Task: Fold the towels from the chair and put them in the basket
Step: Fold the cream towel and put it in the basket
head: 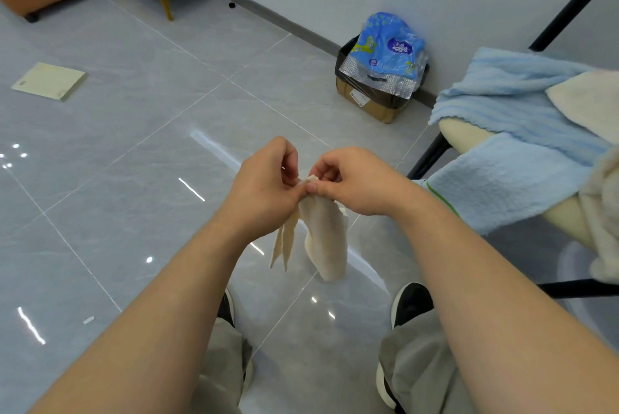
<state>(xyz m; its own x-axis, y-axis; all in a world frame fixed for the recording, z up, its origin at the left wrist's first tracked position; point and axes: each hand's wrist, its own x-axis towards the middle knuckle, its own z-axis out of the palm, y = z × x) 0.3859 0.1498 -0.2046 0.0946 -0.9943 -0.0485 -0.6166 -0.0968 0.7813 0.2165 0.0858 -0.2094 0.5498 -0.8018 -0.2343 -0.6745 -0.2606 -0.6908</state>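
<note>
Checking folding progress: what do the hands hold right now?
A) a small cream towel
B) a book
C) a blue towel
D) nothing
A: the left hand and right hand both pinch the top edge of a small cream towel hanging between them; the blue towels lie on the chair.
</note>
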